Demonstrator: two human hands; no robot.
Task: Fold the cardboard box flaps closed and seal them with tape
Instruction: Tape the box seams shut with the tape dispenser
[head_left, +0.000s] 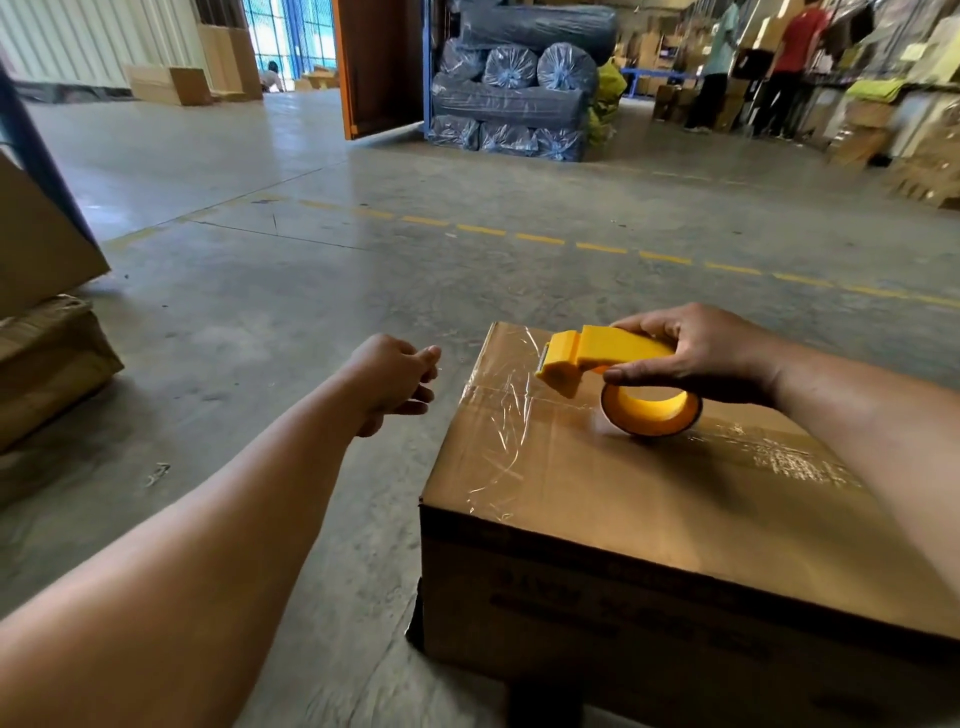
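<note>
Box (649, 519) sits on the concrete floor (311, 312), flaps closed, clear tape (511, 415) running over the top seam and the far left corner. Right hand (696, 358) grips the yellow dispenser (608, 358), fingers curled over its top and thumb under, roll (652, 408) touching the box top. Left hand (395, 376) hovers off the box's left edge over the floor, fingers loosely curled, holding nothing visible.

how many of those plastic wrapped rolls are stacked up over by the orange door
About 10, some may be hidden. One long roll on top, three end-on rolls beneath it, one long roll under those, and three end-on rolls on the floor; two more partly show on the left.
</note>
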